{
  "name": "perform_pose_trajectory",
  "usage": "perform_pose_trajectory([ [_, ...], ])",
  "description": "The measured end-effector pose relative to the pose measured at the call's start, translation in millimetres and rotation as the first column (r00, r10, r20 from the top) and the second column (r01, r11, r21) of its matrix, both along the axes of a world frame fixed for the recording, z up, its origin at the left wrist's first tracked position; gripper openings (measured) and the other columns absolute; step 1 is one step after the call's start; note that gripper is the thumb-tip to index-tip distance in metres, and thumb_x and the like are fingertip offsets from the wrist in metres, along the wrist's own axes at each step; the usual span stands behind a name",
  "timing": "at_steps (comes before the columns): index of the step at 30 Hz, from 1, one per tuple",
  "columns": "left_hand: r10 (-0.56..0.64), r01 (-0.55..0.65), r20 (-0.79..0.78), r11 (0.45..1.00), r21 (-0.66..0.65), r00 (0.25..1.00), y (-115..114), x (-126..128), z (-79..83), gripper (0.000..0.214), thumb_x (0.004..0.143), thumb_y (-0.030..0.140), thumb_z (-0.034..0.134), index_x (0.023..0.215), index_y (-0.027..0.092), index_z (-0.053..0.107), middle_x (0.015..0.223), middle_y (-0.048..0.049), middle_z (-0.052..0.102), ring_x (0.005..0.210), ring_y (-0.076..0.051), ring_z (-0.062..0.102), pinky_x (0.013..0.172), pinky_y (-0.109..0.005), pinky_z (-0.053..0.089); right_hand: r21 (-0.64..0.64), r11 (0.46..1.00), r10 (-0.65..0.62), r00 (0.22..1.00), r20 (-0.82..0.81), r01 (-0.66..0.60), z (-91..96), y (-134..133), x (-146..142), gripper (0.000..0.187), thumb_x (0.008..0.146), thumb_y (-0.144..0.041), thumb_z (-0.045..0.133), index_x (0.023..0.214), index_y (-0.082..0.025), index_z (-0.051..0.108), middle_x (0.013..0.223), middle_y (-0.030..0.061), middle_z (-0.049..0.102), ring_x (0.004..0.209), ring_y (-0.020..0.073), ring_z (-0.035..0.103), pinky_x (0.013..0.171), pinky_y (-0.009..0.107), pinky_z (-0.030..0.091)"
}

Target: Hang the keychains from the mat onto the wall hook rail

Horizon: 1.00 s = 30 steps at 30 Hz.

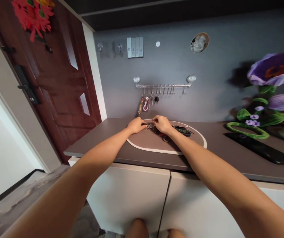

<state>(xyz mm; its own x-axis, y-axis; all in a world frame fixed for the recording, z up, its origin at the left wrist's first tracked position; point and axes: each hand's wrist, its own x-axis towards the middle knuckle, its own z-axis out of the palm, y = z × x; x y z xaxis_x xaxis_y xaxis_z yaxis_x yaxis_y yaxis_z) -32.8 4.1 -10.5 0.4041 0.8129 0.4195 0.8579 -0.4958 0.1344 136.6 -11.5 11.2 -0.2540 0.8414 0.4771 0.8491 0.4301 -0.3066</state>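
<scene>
My left hand (136, 125) is low over an oval mat with a white rim (154, 152), its fingers pinched on a dark-headed key at the fingertips. Loose metal keys (149, 127) lie between the two hands. Close by on the right, my right hand (162, 124) has its fingers curled together; whatever they grip is hidden. Beneath my right wrist and forearm, a metal ring (166, 139) and a black item with green marks (182, 131) rest on the mat among other small metal pieces.
A clear hook rail (163, 86) on the grey wall carries several keys and a pink key strap (146, 104). To the right, a long black object (261, 148) lies beside purple artificial flowers (275, 71). A dark red door (55, 76) stands left of the brown countertop (94, 138).
</scene>
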Motion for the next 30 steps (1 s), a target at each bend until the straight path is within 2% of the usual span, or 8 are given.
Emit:
perform_pose_trajectory([
  [6,0.005,-0.004,-0.094,1.0,0.013,0.996,-4.5,2.0,4.1,0.032,0.082,0.035,0.043,0.1,0.02,0.065,0.093,-0.0082,0.059,0.087,-0.018,0.056,0.077,-0.026,0.04,-0.024,1.0,0.019,0.999,0.043,-0.018,-1.8,-1.8,-2.1,0.023,0.079,-0.019,0.045,0.093,-0.016,0.064,0.094,0.0075,0.066,0.087,0.0161,0.059,0.077,0.023,0.04],
  [10,0.016,-0.014,-0.18,1.0,0.013,0.984,-6.8,3.1,7.4,0.034,0.086,0.031,0.036,0.094,0.017,0.066,0.093,-0.01,0.057,0.084,-0.019,0.056,0.073,-0.027,0.04,-0.032,0.999,0.037,0.999,0.04,-0.036,-2.0,-2.9,-3.3,0.023,0.079,-0.018,0.045,0.092,-0.016,0.064,0.092,0.0076,0.066,0.083,0.0162,0.059,0.074,0.023,0.04],
  [15,-0.003,0.005,-0.166,1.0,0.013,0.986,-6.6,0.9,6.8,0.033,0.087,0.027,0.033,0.089,0.017,0.064,0.093,-0.0097,0.058,0.084,-0.018,0.055,0.074,-0.026,0.039,-0.017,0.999,0.044,0.998,0.046,-0.043,-2.9,-0.9,-3.5,0.022,0.078,-0.017,0.047,0.089,-0.017,0.065,0.09,0.0079,0.067,0.081,0.0168,0.059,0.072,0.023,0.04],
  [20,-0.047,0.05,-0.055,0.998,0.044,0.997,-5.0,0.0,3.7,0.033,0.087,0.025,0.031,0.082,0.015,0.062,0.086,-0.0097,0.059,0.083,-0.019,0.054,0.076,-0.028,0.038,-0.025,0.998,0.064,0.997,0.051,-0.062,-1.4,-4.2,-4.2,0.021,0.078,-0.019,0.047,0.089,-0.017,0.065,0.089,0.0081,0.067,0.08,0.0167,0.059,0.07,0.023,0.039],
  [25,-0.069,0.059,0.147,0.996,0.072,0.987,-8.8,2.7,7.3,0.03,0.086,0.023,0.032,0.072,0.014,0.058,0.078,-0.0072,0.06,0.079,-0.017,0.053,0.075,-0.028,0.039,-0.043,0.996,0.081,0.996,0.048,-0.079,-0.2,-7.3,-5.5,0.019,0.078,-0.019,0.048,0.086,-0.017,0.065,0.089,0.008,0.067,0.08,0.0175,0.059,0.07,0.024,0.039],
  [28,-0.1,0.1,0.307,0.995,0.018,0.946,-12.0,4.3,9.8,0.029,0.085,0.023,0.033,0.069,0.014,0.056,0.067,-0.0033,0.058,0.068,-0.014,0.052,0.068,-0.025,0.04,-0.038,0.996,0.085,0.996,0.017,-0.084,-0.7,-7.3,-6.3,0.017,0.077,-0.021,0.05,0.087,-0.018,0.063,0.087,0.0071,0.066,0.077,0.0164,0.059,0.068,0.023,0.039],
  [30,-0.111,0.143,0.437,0.989,-0.041,0.892,-12.1,4.8,9.7,0.029,0.085,0.027,0.033,0.07,0.014,0.055,0.06,-0.0006,0.054,0.058,-0.011,0.05,0.06,-0.023,0.039,-0.022,0.995,0.102,0.995,-0.009,-0.102,-1.1,-7.1,-6.9,0.016,0.077,-0.022,0.051,0.088,-0.018,0.062,0.085,0.0061,0.066,0.074,0.0147,0.058,0.067,0.023,0.038],
])
